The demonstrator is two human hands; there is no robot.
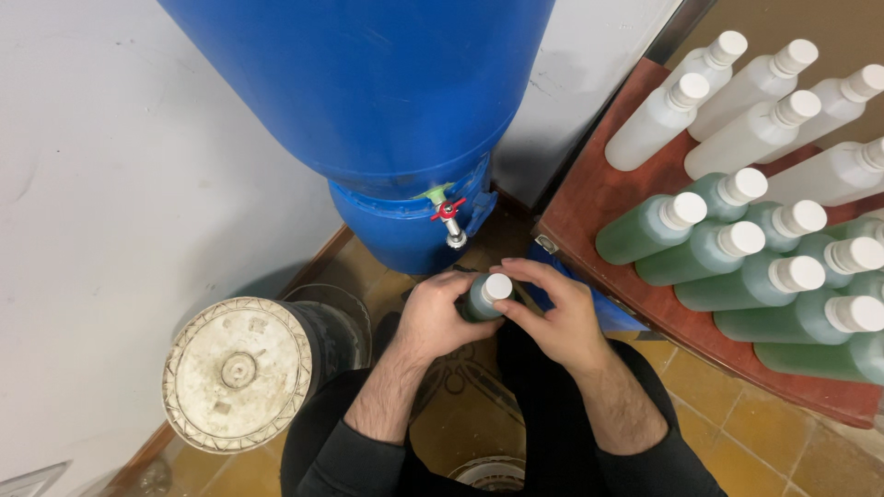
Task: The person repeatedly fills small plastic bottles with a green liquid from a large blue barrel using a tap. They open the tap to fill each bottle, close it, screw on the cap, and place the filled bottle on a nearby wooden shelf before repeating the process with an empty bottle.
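Centre of frame: the left hand [433, 317] is wrapping its fingers around the body of a small green-filled plastic bottle with a white screw cap [486, 296], holding it tilted. The right hand [552, 317] is curling over the bottle from the right, fingers [520, 269] bent around the cap end and touching it. Just above, the red-handled metal tap [450, 221] of a large blue plastic barrel [368, 92] is pointing down. At right, a red-brown wooden desk [589, 198] is carrying rows of capped bottles, green ones [727, 248] and white ones [737, 110]. Lower left: an upturned dark bucket with a pale base [238, 373].
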